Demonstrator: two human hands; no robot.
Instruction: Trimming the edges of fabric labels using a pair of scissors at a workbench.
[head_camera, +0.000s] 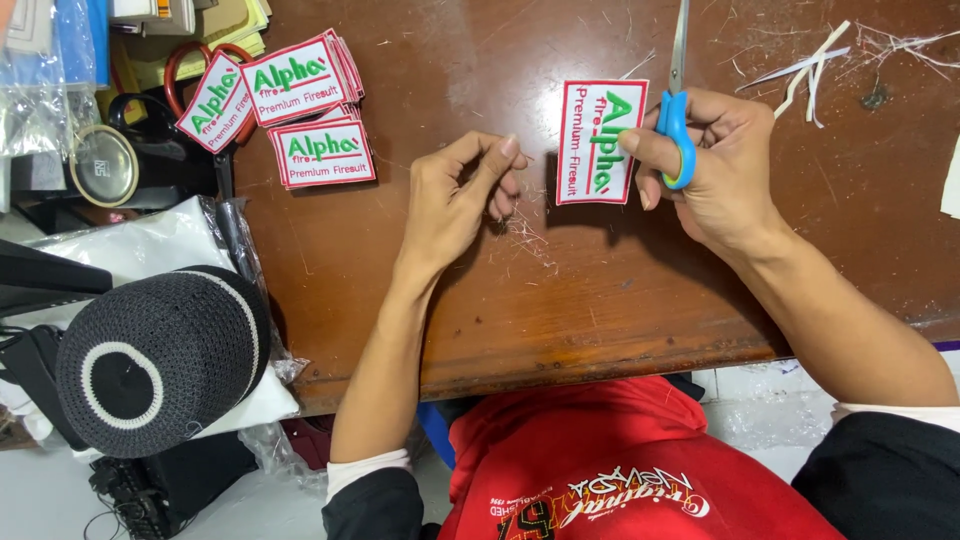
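Observation:
My right hand (712, 165) holds a white rectangular embroidered patch (592, 150) with a red border and green and red lettering, pinched by the thumb, and also grips blue-handled scissors (677, 120) whose blades point away up the table. My left hand (462, 195) is just left of the patch, its thumb and fingertips pinched together on thin loose threads (522, 232) that trail onto the brown wooden table (600, 300).
A pile of several matching patches (300, 105) lies at the far left of the table. White scraps and threads (815, 65) lie at the far right. A black knitted cap with white rings (160, 355) sits on plastic-wrapped items to the left, beside a black bag.

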